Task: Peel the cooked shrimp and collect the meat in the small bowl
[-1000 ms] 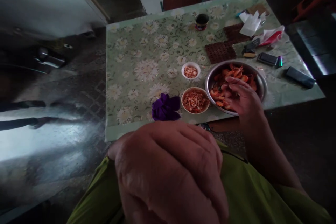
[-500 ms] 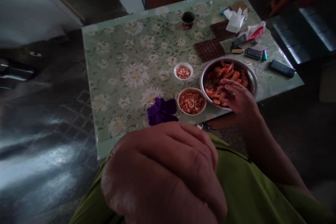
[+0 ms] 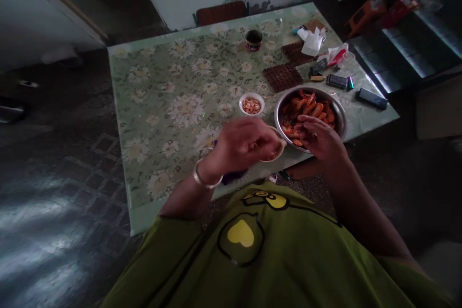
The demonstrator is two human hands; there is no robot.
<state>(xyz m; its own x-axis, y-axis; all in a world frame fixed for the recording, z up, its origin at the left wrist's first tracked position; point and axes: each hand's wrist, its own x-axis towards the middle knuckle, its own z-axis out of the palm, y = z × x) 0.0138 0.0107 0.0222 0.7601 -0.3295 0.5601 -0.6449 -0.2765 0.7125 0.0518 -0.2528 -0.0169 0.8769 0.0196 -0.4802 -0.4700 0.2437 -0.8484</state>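
Observation:
My left hand (image 3: 243, 147), with a bangle (image 3: 205, 176) at its wrist, is over the bowl of shrimp shells (image 3: 277, 153) and hides most of it. Its fingers are bent and smeared by motion, so what they hold, if anything, is unclear. My right hand (image 3: 322, 140) hovers at the near edge of a steel bowl (image 3: 344, 122) of cooked red shrimp (image 3: 306, 104). Its fingers are loosely curved and apart, with nothing visible in them. A small white bowl (image 3: 251, 105) of peeled shrimp stands beyond my left hand. Purple cloth (image 3: 233, 177) shows partly beneath that hand.
The flowered tablecloth (image 3: 155, 106) covers the table. Woven brown mats (image 3: 283, 78), an open tin (image 3: 253, 41), crumpled white tissue (image 3: 312, 43), a dark box (image 3: 337, 81) and a phone-like dark object (image 3: 371, 98) lie toward the back and right. A chair (image 3: 222, 13) stands behind.
My left hand has gone from close in front of the camera, down and forward to the shell bowl. My right hand stays by the shrimp bowl. The view has shifted slightly.

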